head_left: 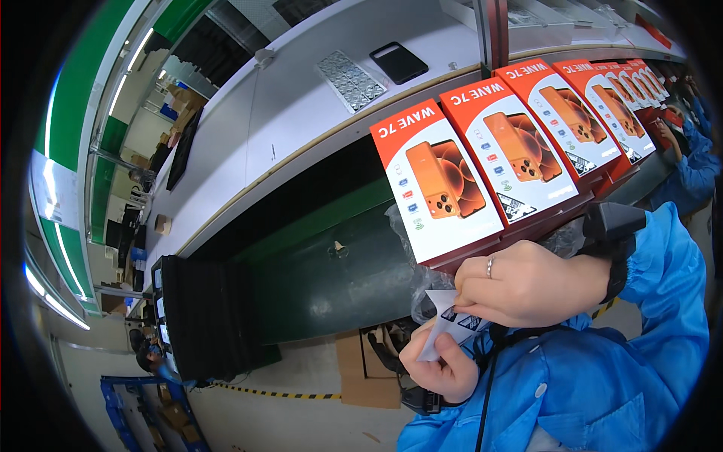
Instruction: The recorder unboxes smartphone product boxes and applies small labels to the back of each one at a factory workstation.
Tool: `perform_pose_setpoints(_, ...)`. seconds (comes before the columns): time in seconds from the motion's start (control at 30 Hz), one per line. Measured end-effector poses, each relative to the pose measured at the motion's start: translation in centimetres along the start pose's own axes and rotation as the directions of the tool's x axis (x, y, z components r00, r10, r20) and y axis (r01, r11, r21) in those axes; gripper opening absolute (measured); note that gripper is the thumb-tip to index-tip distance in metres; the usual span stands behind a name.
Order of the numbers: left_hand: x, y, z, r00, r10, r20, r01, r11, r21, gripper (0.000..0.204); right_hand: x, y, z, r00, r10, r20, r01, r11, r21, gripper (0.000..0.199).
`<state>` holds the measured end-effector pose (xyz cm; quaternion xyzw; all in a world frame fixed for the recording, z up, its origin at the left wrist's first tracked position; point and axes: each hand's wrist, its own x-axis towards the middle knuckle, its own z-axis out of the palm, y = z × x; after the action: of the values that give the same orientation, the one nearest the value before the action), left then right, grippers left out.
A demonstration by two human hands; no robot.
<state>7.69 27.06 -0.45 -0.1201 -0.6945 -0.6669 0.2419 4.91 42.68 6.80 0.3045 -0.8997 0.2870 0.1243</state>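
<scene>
Sticker sheet: a small white backing sheet with black-printed square labels (452, 320) sits at about five o'clock in the view, just below the nearest box, pinched from both sides.
Left hand: the left hand (440, 361) is closed round the sheet's lower edge, thumb pressed on its face, fingers curled behind.
Right hand: the right hand (527, 282), a ring on one finger and a black wrist device at its cuff, is curled with fingertips nipping the sheet's upper edge at a label.
Boxes: a row of flat orange-and-white cardboard phone boxes (440, 181) runs from centre toward two o'clock, touching side by side, each white face showing an orange phone.
Wrap: crumpled clear plastic film (422, 290) lies under the nearest box, touching the sheet.
Belt: the dark green conveyor belt (331, 264) stretches open toward nine o'clock, its far edge bounded by the white shelf (301, 113).
Shelf items: a grey tray of small metal parts (351, 79) and a black flat phone-shaped slab (399, 62) rest at twelve o'clock, near each other but apart.
Floor: a brown cardboard carton (369, 369) stands at six o'clock beside yellow-black striped tape (279, 393).
</scene>
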Motion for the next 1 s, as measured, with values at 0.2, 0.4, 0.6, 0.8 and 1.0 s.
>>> perform_pose_setpoints(0.2, 1.5, -0.9, 0.3, 0.985, -0.073, -0.155, 0.094, 0.987, 0.129, 0.015, 1.2, -0.8, -0.7, 0.988, -0.128, 0.091, 0.139, 0.983, -0.123, 0.016)
perform_pose_setpoints(0.4, 2.9, -2.7, -1.5, 0.956, -0.12, -0.266, 0.151, 0.984, 0.097, 0.016, 6.9, 2.0, -4.8, 0.873, 0.328, 0.362, -0.438, 0.853, 0.284, 0.017)
perform_pose_setpoints(0.6, 3.4, -2.4, -1.2, 0.958, -0.149, -0.246, 0.176, 0.98, 0.091, 0.015, 7.6, 3.7, -4.9, 0.645, 0.491, 0.586, -0.734, 0.612, 0.295, 0.017)
perform_pose_setpoints(0.8, 3.8, -2.3, -0.7, 0.962, -0.124, -0.242, 0.156, 0.981, 0.116, 0.014, 7.8, 3.8, -4.8, 0.665, 0.456, 0.591, -0.705, 0.645, 0.296, 0.015)
perform_pose_setpoints(1.0, 3.8, -2.9, -0.8, 0.955, -0.099, -0.28, 0.139, 0.982, 0.127, 0.017, 7.2, 4.4, -3.9, 0.815, 0.396, 0.423, -0.522, 0.819, 0.24, 0.018)
